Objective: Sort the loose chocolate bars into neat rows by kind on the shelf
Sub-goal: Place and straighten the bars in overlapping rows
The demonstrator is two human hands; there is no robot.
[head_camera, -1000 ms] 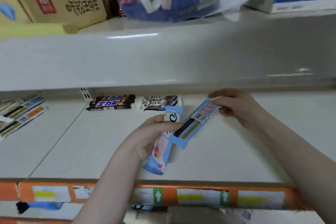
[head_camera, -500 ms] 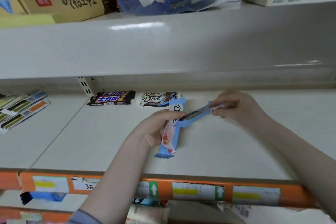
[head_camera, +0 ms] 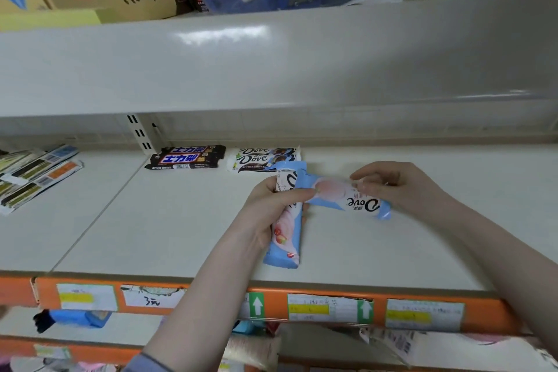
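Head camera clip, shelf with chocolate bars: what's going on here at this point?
A person is sorting chocolate on a white shelf. The left hand holds one light-blue Dove bar pointing front to back, and the right hand pinches a second light-blue Dove bar lying crosswise, logo up; neither is set down yet. At the back, two dark Snickers-style bars and two white Dove bars already lie in neat pairs.

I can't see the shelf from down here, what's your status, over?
Left hand holds one blue Dove bar. Right hand pinches second blue Dove bar, logo up. Sorted rows behind, shelf open ahead.
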